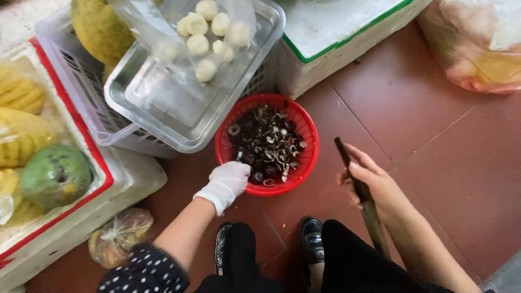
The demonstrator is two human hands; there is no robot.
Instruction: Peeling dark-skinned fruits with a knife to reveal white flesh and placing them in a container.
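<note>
knees: black trousers and black shoes (312, 239), nearest the camera, just below the red basket (309, 163).
floor: red-brown tiles (434, 135) under the basket.
foam box: red-edged (103, 163), left of the basket, holding yellow and green fruit.
steel tray: (163, 108) up-left of the basket, carrying peeled white pieces (206, 70).
basket: full of dark peelings (268, 144).
right hand: (374, 184) right of the basket, fingers wrapped round a long knife (358, 184).
left hand: white-gloved (228, 182), on the basket's near rim, fingers curled; whether pinching anything, cannot tell.
</note>
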